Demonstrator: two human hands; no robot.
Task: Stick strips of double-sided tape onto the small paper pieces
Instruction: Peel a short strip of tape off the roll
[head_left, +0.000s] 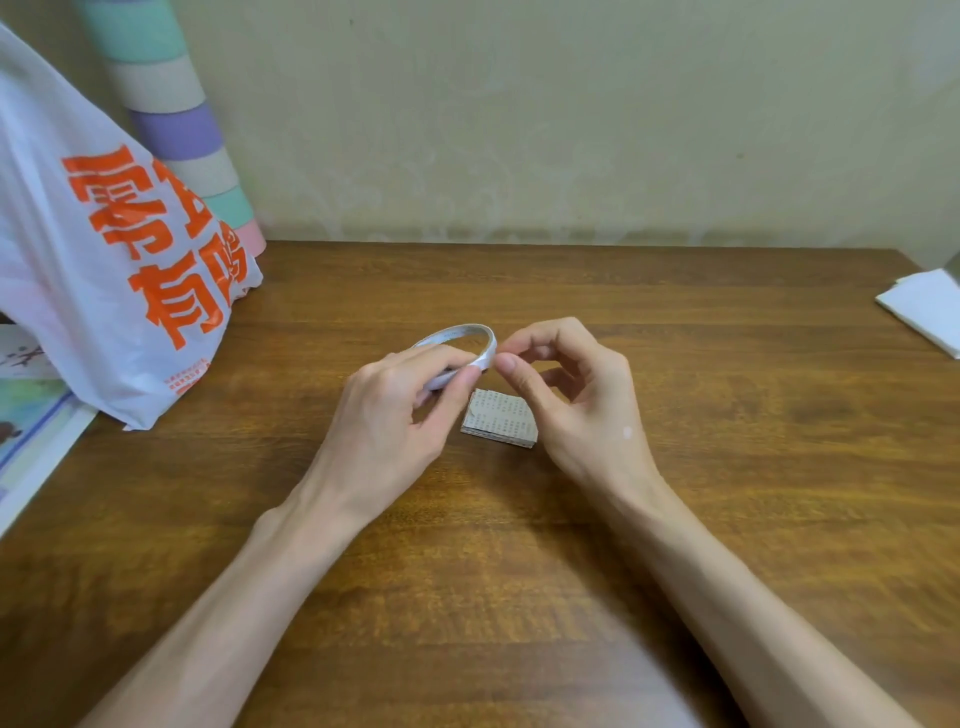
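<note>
A thin white roll of double-sided tape (467, 335) is held above the middle of the wooden table (675, 467). My left hand (395, 410) grips its near rim between thumb and fingers. My right hand (566, 395) has thumb and forefinger curled at the roll's right edge, pinching at the tape there; the tape end itself is too small to make out. Below and between both hands a small stack of printed paper pieces (501, 418) lies flat on the table, partly covered by my right thumb.
A white plastic bag with orange characters (104, 260) stands at the left, in front of a pastel-striped roll (176, 119) leaning on the wall. Printed sheets (31, 415) lie at the left edge. Folded white paper (924, 309) sits at the far right.
</note>
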